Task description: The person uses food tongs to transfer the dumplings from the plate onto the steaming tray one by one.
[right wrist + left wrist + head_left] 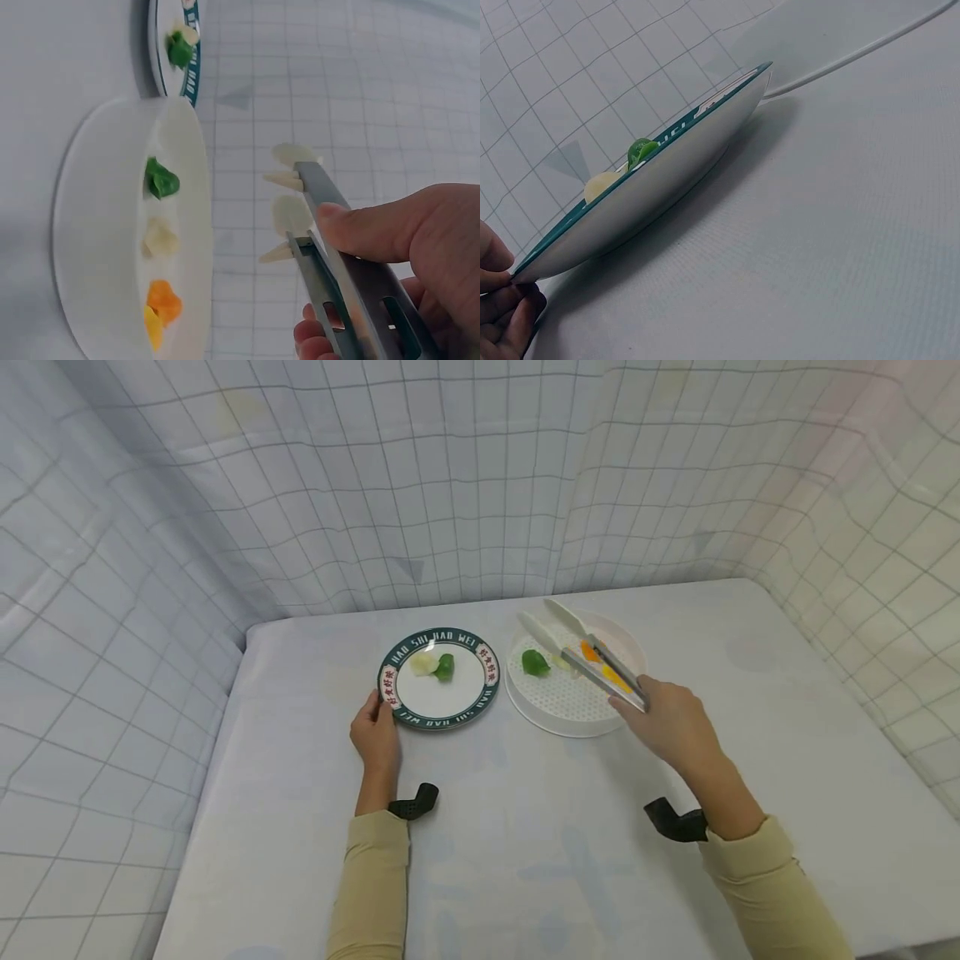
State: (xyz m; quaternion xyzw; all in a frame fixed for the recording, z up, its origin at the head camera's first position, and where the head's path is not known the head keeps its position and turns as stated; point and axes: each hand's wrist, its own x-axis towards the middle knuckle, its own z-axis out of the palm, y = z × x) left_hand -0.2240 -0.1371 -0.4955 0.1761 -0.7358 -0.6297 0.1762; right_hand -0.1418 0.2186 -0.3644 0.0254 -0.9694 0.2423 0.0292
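My left hand (377, 732) pinches the near-left rim of a white plate (457, 689) with a dark green lettered border. On that plate lie a pale piece (423, 663) and a green leafy piece (445, 667). In my right hand (670, 720) is a pair of metal tongs (604, 677) with pale tips, gripped by the handles over a white round basket (573, 727) with a perforated floor. The tips stand apart with nothing between them in the right wrist view. The basket holds a green piece (161, 178), a pale piece (160, 238), an orange piece (164, 301) and a yellow piece (153, 328).
A white cloth covers the table (510, 827); its back edge lies just beyond the plate and basket. Grid-patterned white curtains (480, 485) hang behind and at both sides. The basket stands close to the plate's right side.
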